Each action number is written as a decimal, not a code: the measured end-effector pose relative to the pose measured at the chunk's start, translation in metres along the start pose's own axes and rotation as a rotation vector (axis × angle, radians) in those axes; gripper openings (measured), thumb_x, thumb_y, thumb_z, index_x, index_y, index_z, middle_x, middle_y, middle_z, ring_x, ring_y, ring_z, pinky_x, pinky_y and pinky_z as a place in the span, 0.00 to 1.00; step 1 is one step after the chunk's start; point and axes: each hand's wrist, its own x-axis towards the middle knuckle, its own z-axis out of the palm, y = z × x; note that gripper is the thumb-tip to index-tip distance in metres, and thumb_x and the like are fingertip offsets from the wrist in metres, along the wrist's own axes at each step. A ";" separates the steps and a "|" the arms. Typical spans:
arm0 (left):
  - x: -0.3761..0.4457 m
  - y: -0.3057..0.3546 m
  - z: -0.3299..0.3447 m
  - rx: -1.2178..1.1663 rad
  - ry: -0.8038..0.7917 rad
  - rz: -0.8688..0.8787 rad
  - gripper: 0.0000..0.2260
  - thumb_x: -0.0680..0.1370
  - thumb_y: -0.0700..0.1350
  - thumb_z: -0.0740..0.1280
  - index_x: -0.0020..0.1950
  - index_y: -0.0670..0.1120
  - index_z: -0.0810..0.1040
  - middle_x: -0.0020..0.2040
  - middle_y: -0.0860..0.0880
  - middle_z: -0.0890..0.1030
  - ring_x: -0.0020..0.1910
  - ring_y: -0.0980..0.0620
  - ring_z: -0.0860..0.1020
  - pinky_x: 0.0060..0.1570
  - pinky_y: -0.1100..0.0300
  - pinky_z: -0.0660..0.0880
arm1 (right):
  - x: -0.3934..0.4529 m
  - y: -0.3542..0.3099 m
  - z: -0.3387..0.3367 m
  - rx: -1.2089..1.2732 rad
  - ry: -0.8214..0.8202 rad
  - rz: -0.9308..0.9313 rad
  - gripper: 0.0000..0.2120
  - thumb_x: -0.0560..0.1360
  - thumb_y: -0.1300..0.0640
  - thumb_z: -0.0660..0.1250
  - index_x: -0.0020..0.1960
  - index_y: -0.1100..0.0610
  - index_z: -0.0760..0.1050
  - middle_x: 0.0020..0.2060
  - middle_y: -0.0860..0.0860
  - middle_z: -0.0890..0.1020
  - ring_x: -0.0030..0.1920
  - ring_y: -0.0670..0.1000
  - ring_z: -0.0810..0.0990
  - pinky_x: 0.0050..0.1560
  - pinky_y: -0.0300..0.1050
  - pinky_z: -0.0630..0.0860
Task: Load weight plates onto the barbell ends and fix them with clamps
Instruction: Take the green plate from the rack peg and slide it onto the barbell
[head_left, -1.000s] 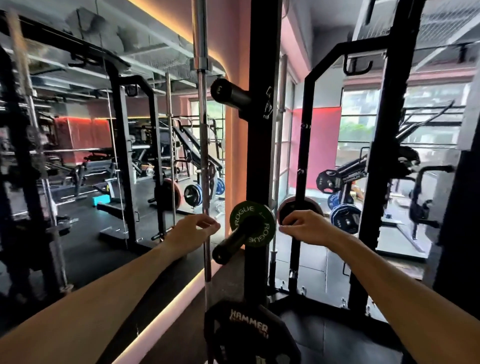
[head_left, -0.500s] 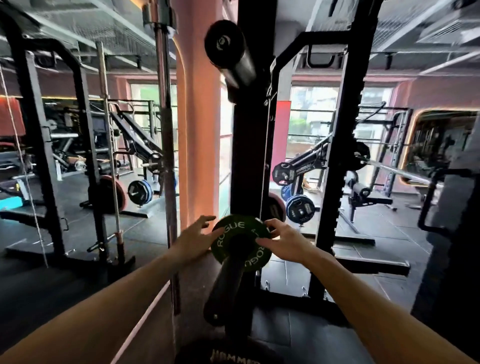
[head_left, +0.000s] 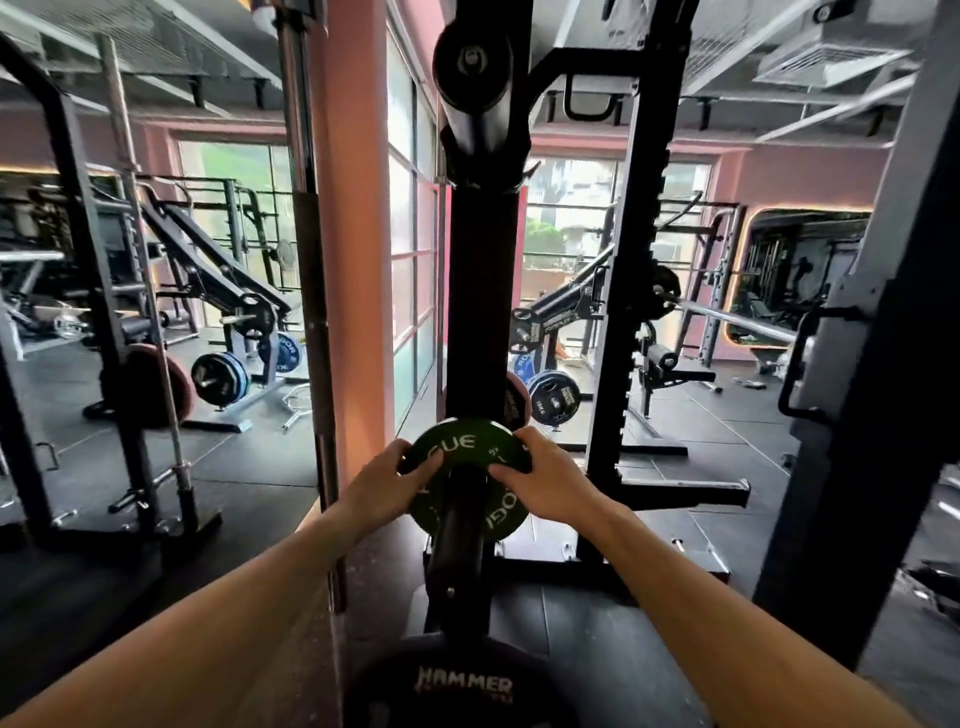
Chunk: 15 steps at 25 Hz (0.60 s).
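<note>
Both your hands grip the small green plate (head_left: 467, 470), your left hand (head_left: 387, 480) on its left edge and your right hand (head_left: 540, 480) on its right. It sits on a black storage peg (head_left: 460, 545) of the rack upright (head_left: 480, 312). The peg's long axis points near, toward you, so the plate likely slides straight back along it.

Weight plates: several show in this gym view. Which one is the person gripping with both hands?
The small green plate on the storage peg of the black rack. The left hand and right hand hold its rim. The black Hammer plate below and the floor plates are untouched.
</note>
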 end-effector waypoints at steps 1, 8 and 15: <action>-0.013 0.002 -0.001 -0.028 0.009 -0.003 0.12 0.78 0.58 0.69 0.52 0.50 0.76 0.46 0.50 0.83 0.41 0.57 0.84 0.36 0.65 0.77 | -0.011 -0.003 0.000 0.003 -0.012 -0.009 0.14 0.78 0.53 0.71 0.60 0.51 0.71 0.44 0.44 0.80 0.42 0.42 0.79 0.36 0.31 0.72; -0.118 0.018 0.007 -0.121 0.228 -0.007 0.18 0.67 0.70 0.69 0.46 0.59 0.77 0.39 0.54 0.84 0.39 0.57 0.84 0.34 0.63 0.78 | -0.106 -0.025 -0.001 0.115 -0.028 -0.096 0.10 0.78 0.55 0.71 0.56 0.50 0.72 0.44 0.45 0.78 0.41 0.39 0.76 0.30 0.26 0.69; -0.207 0.070 0.008 -0.059 0.185 0.038 0.10 0.77 0.59 0.69 0.51 0.55 0.76 0.43 0.49 0.85 0.41 0.51 0.86 0.32 0.61 0.79 | -0.201 -0.051 -0.029 0.127 0.013 -0.126 0.08 0.78 0.53 0.71 0.54 0.48 0.72 0.43 0.43 0.79 0.41 0.39 0.79 0.30 0.26 0.70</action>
